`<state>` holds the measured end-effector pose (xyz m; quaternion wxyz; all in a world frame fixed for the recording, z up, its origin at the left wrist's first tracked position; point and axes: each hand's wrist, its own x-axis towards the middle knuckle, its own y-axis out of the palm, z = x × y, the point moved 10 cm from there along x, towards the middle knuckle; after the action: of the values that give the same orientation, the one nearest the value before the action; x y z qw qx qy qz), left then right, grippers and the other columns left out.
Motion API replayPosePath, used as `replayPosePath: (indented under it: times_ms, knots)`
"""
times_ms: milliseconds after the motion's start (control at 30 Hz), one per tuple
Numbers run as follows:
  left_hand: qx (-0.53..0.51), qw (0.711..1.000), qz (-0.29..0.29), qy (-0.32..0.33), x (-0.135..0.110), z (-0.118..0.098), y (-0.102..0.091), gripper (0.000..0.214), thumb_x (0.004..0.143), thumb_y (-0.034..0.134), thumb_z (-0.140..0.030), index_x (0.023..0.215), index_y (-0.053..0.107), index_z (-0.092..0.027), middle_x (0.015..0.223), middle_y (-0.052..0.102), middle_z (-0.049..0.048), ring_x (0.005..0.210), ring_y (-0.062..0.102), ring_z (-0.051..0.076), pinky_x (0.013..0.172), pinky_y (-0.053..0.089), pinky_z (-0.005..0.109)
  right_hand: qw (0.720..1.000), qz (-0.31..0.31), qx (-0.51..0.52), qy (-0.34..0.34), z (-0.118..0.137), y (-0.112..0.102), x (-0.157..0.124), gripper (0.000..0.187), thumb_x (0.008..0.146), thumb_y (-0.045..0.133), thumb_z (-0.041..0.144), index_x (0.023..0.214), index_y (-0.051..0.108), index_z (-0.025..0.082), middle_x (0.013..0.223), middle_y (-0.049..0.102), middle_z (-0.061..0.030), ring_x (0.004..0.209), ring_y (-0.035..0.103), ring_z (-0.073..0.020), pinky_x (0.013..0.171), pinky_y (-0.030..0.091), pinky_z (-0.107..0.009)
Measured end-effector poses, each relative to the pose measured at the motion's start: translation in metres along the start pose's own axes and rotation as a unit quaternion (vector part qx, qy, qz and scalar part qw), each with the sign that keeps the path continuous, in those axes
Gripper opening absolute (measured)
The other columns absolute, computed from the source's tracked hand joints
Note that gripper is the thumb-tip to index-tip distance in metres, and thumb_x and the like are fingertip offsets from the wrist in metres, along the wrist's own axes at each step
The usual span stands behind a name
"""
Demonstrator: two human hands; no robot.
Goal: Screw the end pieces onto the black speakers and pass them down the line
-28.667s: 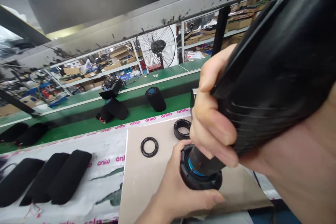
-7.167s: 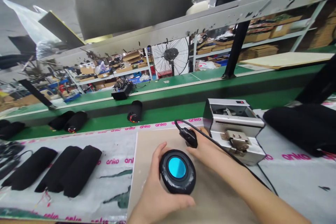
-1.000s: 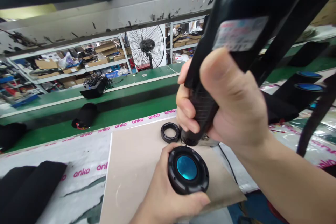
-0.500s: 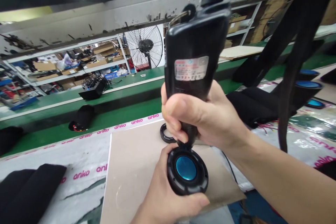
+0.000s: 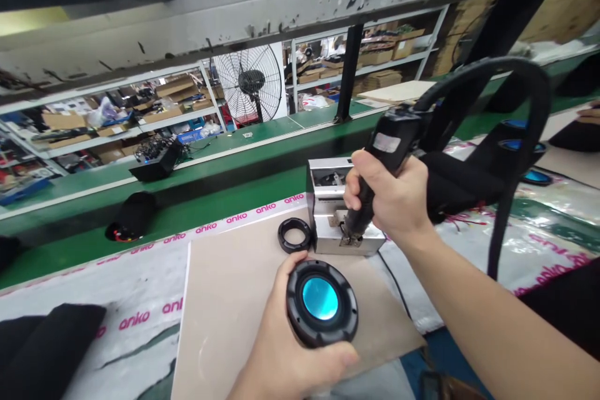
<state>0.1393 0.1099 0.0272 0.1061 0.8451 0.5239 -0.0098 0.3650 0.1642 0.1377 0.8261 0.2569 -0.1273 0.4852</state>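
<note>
Black corded driver (image 5: 388,145) — right hand (image 5: 400,194) clenched around it; left hand (image 5: 295,344) gripping the blue-centred round part (image 5: 320,300).

The person's left hand (image 5: 291,345) curls round the left side of the speaker (image 5: 320,299), thumb at its near edge, while the right hand (image 5: 394,195), tightly curled, thumb uppermost, is beyond its right.
</note>
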Motion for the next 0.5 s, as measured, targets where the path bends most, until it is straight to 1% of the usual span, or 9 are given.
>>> replayPosePath:
  times_ms: [100, 167, 233, 300, 333, 400, 467, 500]
  knots:
    - [-0.001, 1.0, -0.003, 0.003, 0.0, 0.001, -0.001, 0.106, 0.054, 0.1, -0.025, 0.148, 0.052, -0.022, 0.136, 0.074, 0.0134, 0.129, 0.071, 0.042, 0.112, 0.057, 0.048, 0.999, 0.031, 0.005, 0.038, -0.003, 0.006, -0.003, 0.064, 0.076, 0.099, 0.065, 0.056, 0.057, 0.02, 0.05, 0.056, 0.0006, 0.034, 0.05, -0.0133, 0.033, 0.04, -0.027]
    - [-0.001, 1.0, 0.0, 0.003, 0.001, 0.004, -0.002, 0.106, 0.055, 0.1, -0.026, 0.149, 0.05, -0.022, 0.137, 0.074, 0.0133, 0.13, 0.071, 0.041, 0.113, 0.056, 0.048, 0.997, 0.045, 0.021, 0.066, 0.004, 0.012, -0.006, 0.061, 0.074, 0.1, 0.063, 0.058, 0.06, 0.02, 0.049, 0.056, 0.0007, 0.032, 0.048, -0.0139, 0.032, 0.041, -0.028]
    - [0.005, 1.0, 0.012, 0.01, 0.003, 0.006, -0.002, 0.106, 0.056, 0.1, -0.028, 0.148, 0.049, -0.023, 0.137, 0.073, 0.0135, 0.129, 0.071, 0.04, 0.114, 0.055, 0.048, 0.996, 0.041, 0.052, 0.067, 0.025, 0.016, -0.008, 0.056, 0.068, 0.103, 0.063, 0.067, 0.065, 0.022, 0.05, 0.056, 0.0032, 0.032, 0.047, -0.014, 0.031, 0.042, -0.028]
    - [0.02, 0.999, 0.023, 0.031, 0.004, 0.006, -0.003, 0.101, 0.057, 0.099, -0.028, 0.145, 0.049, -0.023, 0.135, 0.074, 0.0132, 0.126, 0.072, 0.039, 0.111, 0.056, 0.048, 0.995, 0.036, 0.085, 0.046, 0.056, 0.023, -0.009, 0.058, 0.06, 0.106, 0.066, 0.076, 0.067, 0.025, 0.051, 0.057, 0.006, 0.033, 0.045, -0.0136, 0.033, 0.042, -0.028]
    - [0.029, 0.998, 0.027, 0.042, 0.005, 0.005, -0.003, 0.098, 0.059, 0.098, -0.029, 0.144, 0.05, -0.023, 0.133, 0.074, 0.0128, 0.123, 0.073, 0.038, 0.109, 0.057, 0.048, 0.994, 0.041, 0.095, 0.034, 0.073, 0.028, -0.011, 0.059, 0.059, 0.107, 0.066, 0.078, 0.068, 0.026, 0.051, 0.057, 0.0064, 0.032, 0.044, -0.0133, 0.033, 0.041, -0.029]
    - [0.045, 0.997, 0.031, 0.057, 0.007, 0.004, -0.004, 0.091, 0.062, 0.096, -0.029, 0.141, 0.051, -0.023, 0.131, 0.075, 0.0119, 0.118, 0.074, 0.036, 0.105, 0.059, 0.047, 0.99, 0.077, 0.11, 0.049, 0.095, 0.045, -0.015, 0.057, 0.071, 0.098, 0.072, 0.076, 0.066, 0.026, 0.048, 0.056, 0.0066, 0.03, 0.043, -0.0138, 0.031, 0.039, -0.03]
    - [0.05, 0.996, 0.037, 0.061, 0.008, 0.002, -0.002, 0.088, 0.065, 0.095, -0.029, 0.14, 0.051, -0.023, 0.129, 0.075, 0.0114, 0.115, 0.074, 0.035, 0.103, 0.058, 0.046, 0.976, 0.134, 0.14, 0.094, 0.102, 0.063, -0.024, 0.056, 0.079, 0.09, 0.077, 0.075, 0.066, 0.027, 0.045, 0.056, 0.0068, 0.025, 0.041, -0.0137, 0.028, 0.035, -0.03]
    - [0.05, 0.996, 0.039, 0.062, 0.008, 0.001, -0.001, 0.087, 0.065, 0.094, -0.029, 0.14, 0.051, -0.023, 0.128, 0.075, 0.0114, 0.115, 0.074, 0.035, 0.103, 0.058, 0.046, 0.968, 0.163, 0.155, 0.113, 0.102, 0.071, -0.029, 0.054, 0.081, 0.089, 0.077, 0.076, 0.067, 0.027, 0.045, 0.057, 0.0071, 0.024, 0.04, -0.0134, 0.027, 0.035, -0.03]
